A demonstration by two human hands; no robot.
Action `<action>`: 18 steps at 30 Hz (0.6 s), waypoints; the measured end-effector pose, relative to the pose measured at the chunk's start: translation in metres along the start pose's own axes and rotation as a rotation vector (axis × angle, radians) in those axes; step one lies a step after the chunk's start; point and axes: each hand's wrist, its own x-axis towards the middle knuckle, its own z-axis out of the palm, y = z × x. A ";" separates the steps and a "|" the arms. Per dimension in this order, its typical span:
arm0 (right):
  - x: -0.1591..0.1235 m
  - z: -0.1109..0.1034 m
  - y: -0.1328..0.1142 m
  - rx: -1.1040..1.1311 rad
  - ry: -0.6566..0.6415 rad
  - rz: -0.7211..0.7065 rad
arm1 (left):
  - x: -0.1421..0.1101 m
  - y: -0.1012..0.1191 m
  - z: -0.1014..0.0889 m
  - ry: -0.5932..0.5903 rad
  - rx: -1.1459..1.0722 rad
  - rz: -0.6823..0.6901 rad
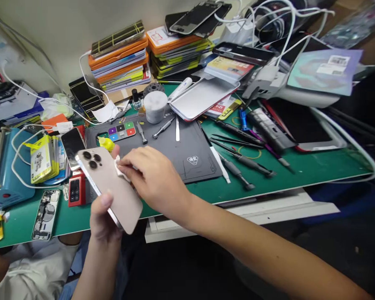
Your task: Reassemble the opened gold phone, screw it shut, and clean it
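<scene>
A pale gold smartphone is tilted with its back and camera lenses facing me, over the front edge of the bench. My left hand grips it from below, the thumb along its side edge and a fingertip showing at the far side. My right hand pinches a small white wipe and presses it against the phone's back near the upper right edge. Behind the hands lies a dark grey work mat with a yellow-capped bottle, screwdrivers and a white spudger.
An opened phone and a red device lie left. Stacks of orange boxes stand at the back. Tweezers, screwdrivers and cables cover the right side. A white drawer juts below the bench. Another person's clothing shows bottom left.
</scene>
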 end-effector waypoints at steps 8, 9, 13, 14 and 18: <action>-0.050 0.012 -0.017 0.383 0.078 0.019 | 0.017 0.008 0.003 -0.136 -0.052 0.052; -0.049 0.011 -0.019 0.407 0.105 -0.007 | 0.016 0.006 0.004 -0.124 -0.052 0.027; -0.043 0.007 -0.019 0.397 0.145 -0.003 | 0.017 -0.003 0.010 0.042 0.051 0.003; -0.044 0.006 -0.019 0.404 0.139 0.032 | 0.019 -0.005 0.011 0.107 0.098 0.020; -0.055 0.009 -0.013 0.483 0.077 0.255 | 0.025 -0.008 0.012 0.266 0.221 0.172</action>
